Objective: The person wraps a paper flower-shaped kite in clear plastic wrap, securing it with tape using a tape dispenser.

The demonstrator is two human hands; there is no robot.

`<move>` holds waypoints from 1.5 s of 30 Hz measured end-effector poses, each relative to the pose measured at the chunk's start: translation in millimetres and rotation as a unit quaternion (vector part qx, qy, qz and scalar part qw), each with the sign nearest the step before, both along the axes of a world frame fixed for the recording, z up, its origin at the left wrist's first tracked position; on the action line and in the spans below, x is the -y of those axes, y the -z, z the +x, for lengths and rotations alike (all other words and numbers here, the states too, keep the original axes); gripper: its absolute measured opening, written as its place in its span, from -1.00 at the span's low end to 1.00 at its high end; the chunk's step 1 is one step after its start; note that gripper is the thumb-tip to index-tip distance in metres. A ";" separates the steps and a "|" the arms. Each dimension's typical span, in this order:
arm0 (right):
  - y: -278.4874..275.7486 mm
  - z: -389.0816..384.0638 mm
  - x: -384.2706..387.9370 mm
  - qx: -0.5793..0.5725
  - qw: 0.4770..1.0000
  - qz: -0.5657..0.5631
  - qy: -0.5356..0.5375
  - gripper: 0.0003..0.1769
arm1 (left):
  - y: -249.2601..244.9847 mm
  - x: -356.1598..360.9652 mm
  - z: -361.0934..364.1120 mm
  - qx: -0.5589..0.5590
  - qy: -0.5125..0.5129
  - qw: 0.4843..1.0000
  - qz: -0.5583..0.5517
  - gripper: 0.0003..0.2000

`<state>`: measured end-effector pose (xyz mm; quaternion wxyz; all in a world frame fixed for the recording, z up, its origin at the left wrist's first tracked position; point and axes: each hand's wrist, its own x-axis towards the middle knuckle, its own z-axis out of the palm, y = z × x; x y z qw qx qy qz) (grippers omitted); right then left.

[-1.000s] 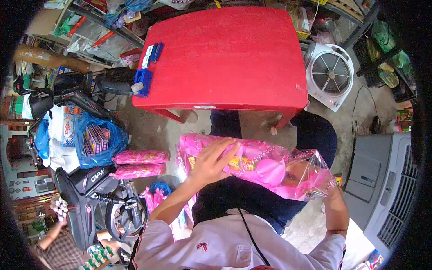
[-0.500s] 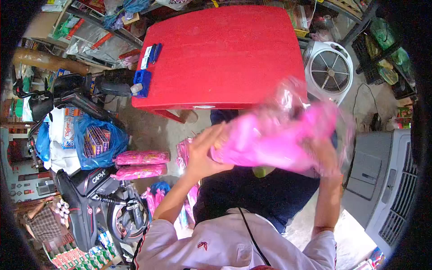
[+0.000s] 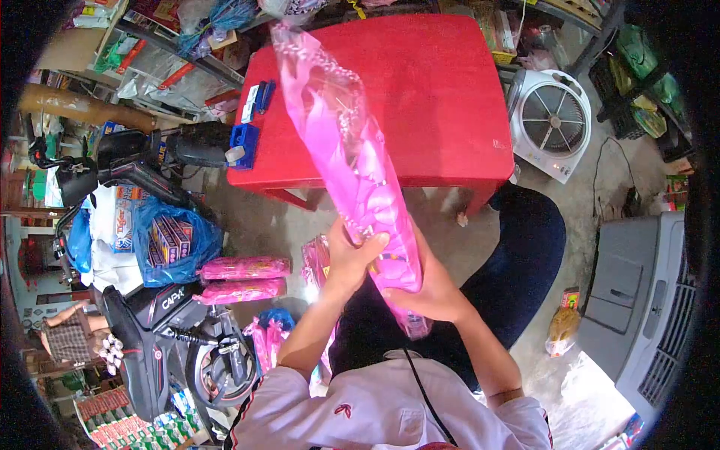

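Observation:
A long pink bundle in clear plastic wrap [image 3: 367, 176] slants across the middle of the head view. Its loose, crinkled upper end overlaps the red table, and the narrow lower end points toward my chest. My left hand [image 3: 352, 259] grips the lower part from the left, thumb across the front. From the other side, my right hand [image 3: 433, 289] wraps round it near the bottom, its fingers partly hidden behind the bundle. Two similar flat pink packs [image 3: 244, 279] lie to the left of my arms, and more pink packs [image 3: 315, 262] are partly covered by my left forearm.
Ahead stands a red table [image 3: 442, 97] with a blue holder [image 3: 242, 147] and pens at its left edge. A white fan [image 3: 553, 124] is at the right, near a grey appliance [image 3: 637, 292]. Left are a motorbike [image 3: 142, 352] and a blue bag [image 3: 176, 244] of boxes.
The pink bundle has swung from lying sideways, blurred, to pointing up and away over the table. My right hand has come in toward my left, and my leg at the right has shifted outward.

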<state>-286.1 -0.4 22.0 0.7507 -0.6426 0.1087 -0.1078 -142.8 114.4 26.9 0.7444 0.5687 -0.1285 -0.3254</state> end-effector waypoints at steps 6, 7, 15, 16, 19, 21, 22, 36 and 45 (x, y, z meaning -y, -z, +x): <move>8.3 -3.4 3.2 -0.020 0.994 0.105 -0.007 0.29 | 6.0 12.6 -15.7 0.048 -0.004 0.998 0.047 -0.40; 8.5 -4.7 3.5 -0.023 0.992 0.125 -0.007 0.29 | 9.9 12.0 -17.1 0.057 -0.001 0.998 0.038 -0.37; 7.2 -12.5 11.5 -0.041 0.978 0.202 -0.019 0.28 | 1.6 0.3 1.6 -0.105 0.104 0.985 -0.093 -0.25; 7.3 -12.4 11.9 -0.041 0.977 0.208 -0.022 0.27 | 3.3 -0.9 1.8 -0.078 0.109 0.990 -0.053 -0.25; 8.6 -10.3 10.1 -0.022 0.978 0.205 -0.017 0.25 | 6.3 5.4 1.7 0.019 0.117 0.992 -0.048 -0.22; 10.0 -9.6 9.4 -0.025 0.980 0.198 -0.015 0.23 | 1.8 10.6 0.0 0.036 0.106 0.993 -0.033 -0.23; 10.6 -9.8 8.6 -0.027 0.980 0.196 -0.015 0.22 | -0.3 12.5 -1.4 0.043 0.100 0.994 -0.025 -0.23; -1.2 9.8 12.7 -0.044 0.998 0.015 0.043 0.25 | 9.2 22.0 17.6 -0.121 0.068 0.990 0.012 -0.36; -30.2 12.0 23.0 -0.006 0.984 -0.174 0.029 0.27 | 5.1 14.2 55.9 -0.182 0.009 0.980 -0.075 -0.32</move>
